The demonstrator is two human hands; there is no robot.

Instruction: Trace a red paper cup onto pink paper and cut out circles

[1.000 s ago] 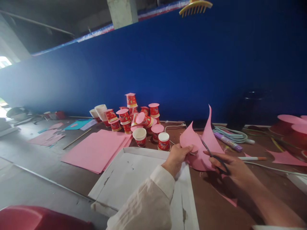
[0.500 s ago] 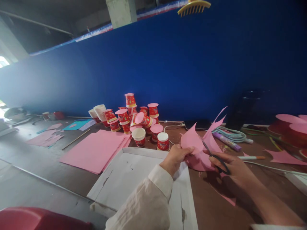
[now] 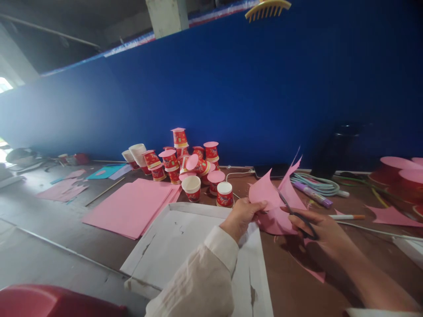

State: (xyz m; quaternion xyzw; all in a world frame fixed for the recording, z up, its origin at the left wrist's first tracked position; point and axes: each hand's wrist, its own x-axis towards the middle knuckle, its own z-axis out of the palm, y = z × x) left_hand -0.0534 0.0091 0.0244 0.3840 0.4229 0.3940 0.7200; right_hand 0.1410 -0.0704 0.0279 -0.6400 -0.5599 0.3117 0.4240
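My left hand (image 3: 243,216) pinches a sheet of pink paper (image 3: 264,191) between thumb and fingers, over the right edge of a white cardboard box lid (image 3: 194,237). Dark-handled scissors (image 3: 302,222) are gripped in my right hand (image 3: 322,233), their blades at a cut in the paper. A cut strip of the sheet (image 3: 291,189) curls upward beyond the blades. Just left of the paper stands an upside-down red paper cup (image 3: 224,196), beside an upright red paper cup (image 3: 191,189).
Red cups with pink paper discs (image 3: 170,160) are stacked at the back, before a blue partition (image 3: 211,97). Pink sheets (image 3: 128,207) lie at left. To the right are a coiled cable (image 3: 313,182), a purple marker (image 3: 312,195), a pencil-like stick (image 3: 346,217) and a pink scrap (image 3: 393,215).
The curled strip of pink paper beyond the scissors has shifted left and now stands narrower. Both hands stay almost where they were.
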